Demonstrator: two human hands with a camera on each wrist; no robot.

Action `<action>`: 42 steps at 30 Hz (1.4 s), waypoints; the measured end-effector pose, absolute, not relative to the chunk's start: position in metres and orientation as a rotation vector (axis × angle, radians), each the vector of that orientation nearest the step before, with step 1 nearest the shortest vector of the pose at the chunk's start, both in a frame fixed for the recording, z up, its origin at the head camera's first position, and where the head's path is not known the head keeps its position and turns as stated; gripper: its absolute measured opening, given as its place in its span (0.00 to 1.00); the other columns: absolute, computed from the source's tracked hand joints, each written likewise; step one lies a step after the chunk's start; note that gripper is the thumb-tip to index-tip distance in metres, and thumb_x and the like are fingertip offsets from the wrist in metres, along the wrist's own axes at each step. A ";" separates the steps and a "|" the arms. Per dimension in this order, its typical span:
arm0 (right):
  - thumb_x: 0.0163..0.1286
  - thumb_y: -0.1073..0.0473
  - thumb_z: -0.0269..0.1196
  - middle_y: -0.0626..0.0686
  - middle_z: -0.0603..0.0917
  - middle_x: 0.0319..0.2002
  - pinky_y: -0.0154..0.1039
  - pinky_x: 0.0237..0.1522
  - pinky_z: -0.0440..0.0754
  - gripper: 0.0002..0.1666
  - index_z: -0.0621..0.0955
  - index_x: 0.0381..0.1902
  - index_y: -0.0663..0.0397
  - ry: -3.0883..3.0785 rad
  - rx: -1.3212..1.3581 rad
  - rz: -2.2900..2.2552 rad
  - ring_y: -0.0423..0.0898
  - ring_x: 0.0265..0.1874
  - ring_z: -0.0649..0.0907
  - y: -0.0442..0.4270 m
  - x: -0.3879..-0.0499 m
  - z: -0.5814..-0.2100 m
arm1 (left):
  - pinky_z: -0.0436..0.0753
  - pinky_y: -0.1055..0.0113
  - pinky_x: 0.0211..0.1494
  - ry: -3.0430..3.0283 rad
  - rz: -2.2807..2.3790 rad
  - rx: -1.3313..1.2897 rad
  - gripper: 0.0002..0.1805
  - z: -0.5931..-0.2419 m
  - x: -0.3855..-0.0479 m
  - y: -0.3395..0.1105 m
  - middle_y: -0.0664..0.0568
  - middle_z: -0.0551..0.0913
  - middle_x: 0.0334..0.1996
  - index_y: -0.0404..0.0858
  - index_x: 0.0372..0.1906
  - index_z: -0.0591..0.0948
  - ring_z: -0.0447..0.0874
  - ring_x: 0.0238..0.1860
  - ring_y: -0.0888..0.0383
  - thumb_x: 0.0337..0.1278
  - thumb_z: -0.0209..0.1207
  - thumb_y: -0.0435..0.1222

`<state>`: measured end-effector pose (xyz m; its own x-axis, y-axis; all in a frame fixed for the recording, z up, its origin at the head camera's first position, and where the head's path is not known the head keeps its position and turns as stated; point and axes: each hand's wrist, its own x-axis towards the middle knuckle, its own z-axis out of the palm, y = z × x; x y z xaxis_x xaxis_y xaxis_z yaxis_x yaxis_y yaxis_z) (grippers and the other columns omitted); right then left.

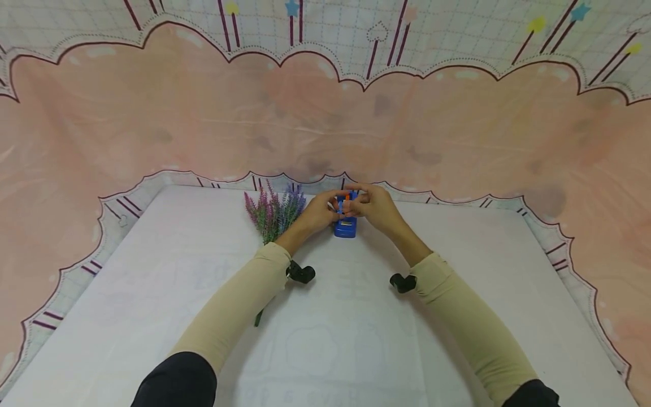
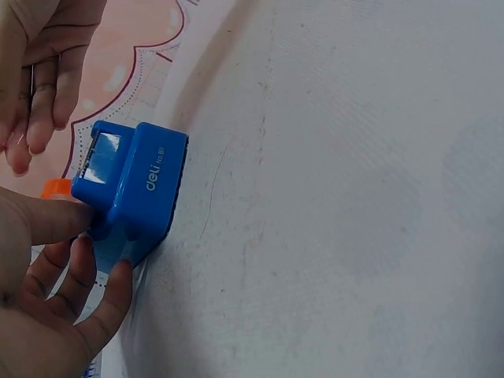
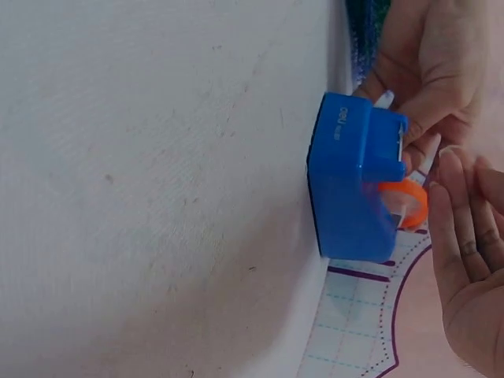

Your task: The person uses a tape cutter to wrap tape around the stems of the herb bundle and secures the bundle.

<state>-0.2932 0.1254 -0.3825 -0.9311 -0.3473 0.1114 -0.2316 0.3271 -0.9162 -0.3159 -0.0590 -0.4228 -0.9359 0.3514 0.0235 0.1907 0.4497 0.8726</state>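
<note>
A blue tape dispenser (image 1: 346, 227) with an orange core (image 3: 408, 203) stands near the table's far edge, between both hands. In the left wrist view, the left hand (image 2: 55, 291) has its thumb against the front of the dispenser (image 2: 153, 177) and its bent fingers beside it. Small pale pieces (image 3: 385, 100) show by that hand in the right wrist view; what they are is unclear. The right hand (image 3: 472, 260) is held up beside the orange core, its fingers fairly straight, gripping nothing visible. From the head, the right hand (image 1: 376, 208) partly covers the dispenser.
A bunch of pink and purple artificial flowers (image 1: 272, 212) lies on the white table (image 1: 325, 350) left of the dispenser, its stem passing under the left forearm. Patterned peach and white cloth (image 1: 305, 124) surrounds the far side. Black cameras (image 1: 403, 283) are strapped at both wrists.
</note>
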 end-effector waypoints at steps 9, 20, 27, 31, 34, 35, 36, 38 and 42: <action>0.65 0.66 0.71 0.57 0.87 0.47 0.46 0.47 0.86 0.30 0.79 0.65 0.56 2.551 -0.433 -1.607 0.52 0.37 0.88 0.123 -0.286 -0.383 | 0.75 0.65 0.33 2.552 1.474 0.486 0.34 -0.422 -0.315 -0.059 0.46 0.74 0.40 0.44 0.73 0.72 0.75 0.34 0.53 0.62 0.64 0.26; 0.68 0.68 0.68 0.64 0.82 0.52 0.49 0.58 0.83 0.26 0.75 0.61 0.67 2.325 -0.147 -1.659 0.51 0.46 0.85 0.128 -0.275 -0.384 | 0.74 0.67 0.32 2.567 1.463 0.525 0.35 -0.420 -0.315 -0.057 0.46 0.75 0.38 0.43 0.72 0.74 0.75 0.35 0.53 0.59 0.65 0.23; 0.69 0.71 0.65 0.57 0.86 0.39 0.53 0.60 0.79 0.19 0.76 0.56 0.74 2.132 -0.066 -1.768 0.43 0.35 0.88 0.131 -0.271 -0.386 | 0.73 0.66 0.34 2.590 1.449 0.536 0.35 -0.420 -0.316 -0.057 0.46 0.76 0.38 0.43 0.72 0.74 0.74 0.37 0.53 0.59 0.66 0.23; 0.71 0.72 0.62 0.55 0.88 0.37 0.48 0.57 0.81 0.17 0.78 0.56 0.75 2.086 -0.036 -1.805 0.42 0.35 0.88 0.131 -0.268 -0.387 | 0.73 0.66 0.34 2.594 1.441 0.542 0.35 -0.420 -0.315 -0.057 0.45 0.77 0.39 0.43 0.72 0.74 0.74 0.37 0.52 0.59 0.66 0.24; 0.71 0.71 0.62 0.56 0.88 0.39 0.44 0.54 0.83 0.18 0.79 0.57 0.76 2.101 -0.032 -1.807 0.42 0.36 0.89 0.130 -0.265 -0.388 | 0.72 0.66 0.33 2.589 1.442 0.542 0.35 -0.419 -0.314 -0.058 0.45 0.76 0.39 0.43 0.72 0.73 0.74 0.37 0.53 0.59 0.65 0.24; 0.71 0.71 0.62 0.57 0.89 0.40 0.43 0.54 0.83 0.18 0.80 0.57 0.76 2.109 -0.034 -1.806 0.42 0.36 0.89 0.129 -0.263 -0.388 | 0.72 0.66 0.33 2.585 1.444 0.541 0.35 -0.419 -0.313 -0.058 0.45 0.76 0.40 0.44 0.72 0.73 0.74 0.37 0.52 0.60 0.65 0.24; 0.71 0.71 0.62 0.58 0.88 0.41 0.43 0.54 0.83 0.19 0.79 0.57 0.76 2.114 -0.038 -1.806 0.42 0.37 0.89 0.129 -0.262 -0.389 | 0.72 0.66 0.33 2.583 1.444 0.544 0.36 -0.419 -0.313 -0.058 0.45 0.76 0.40 0.44 0.73 0.73 0.74 0.37 0.52 0.60 0.65 0.24; 0.71 0.70 0.63 0.60 0.88 0.42 0.43 0.54 0.83 0.19 0.79 0.58 0.76 2.126 -0.051 -1.810 0.42 0.37 0.89 0.128 -0.260 -0.389 | 0.72 0.66 0.32 2.581 1.446 0.543 0.36 -0.419 -0.313 -0.058 0.45 0.76 0.40 0.44 0.73 0.73 0.74 0.37 0.53 0.60 0.65 0.24; 0.71 0.68 0.63 0.61 0.88 0.44 0.46 0.55 0.83 0.21 0.79 0.59 0.75 2.144 -0.066 -1.805 0.42 0.37 0.89 0.127 -0.254 -0.389 | 0.73 0.67 0.32 2.580 1.452 0.553 0.35 -0.419 -0.314 -0.058 0.45 0.76 0.39 0.44 0.73 0.73 0.75 0.37 0.52 0.60 0.65 0.24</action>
